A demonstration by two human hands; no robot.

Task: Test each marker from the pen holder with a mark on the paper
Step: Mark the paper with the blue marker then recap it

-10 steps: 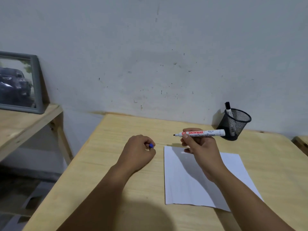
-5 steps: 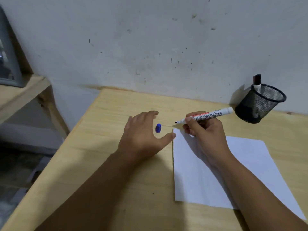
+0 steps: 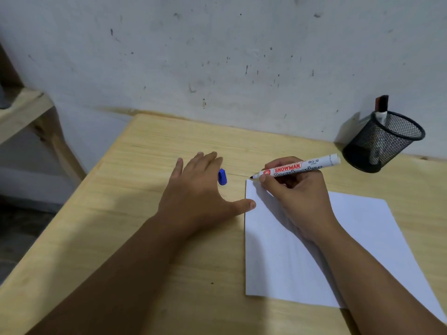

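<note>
Change: the right hand (image 3: pixel 297 197) has brought the marker (image 3: pixel 298 168) tip down to the paper's (image 3: pixel 362 238) far left corner.
Right hand: gripping the uncapped marker.
Left hand (image 3: pixel 198 197): open, flat on the table (image 3: pixel 150 250), thumb touching the paper's edge.
Blue cap (image 3: pixel 222 177): lying beside the left fingers.
Pen holder (image 3: pixel 384 141): far right, holding another marker (image 3: pixel 381 107).

marker (image 3: pixel 300 167) white, red logo | cap (image 3: pixel 222 177) blue | paper (image 3: pixel 362 238) white | pen holder (image 3: pixel 384 141) black mesh

Scuffed grey wall (image 3: pixel 217 56) behind pale wooden table (image 3: pixel 145 213); wooden shelf (image 3: pixel 21 112) left.
</note>
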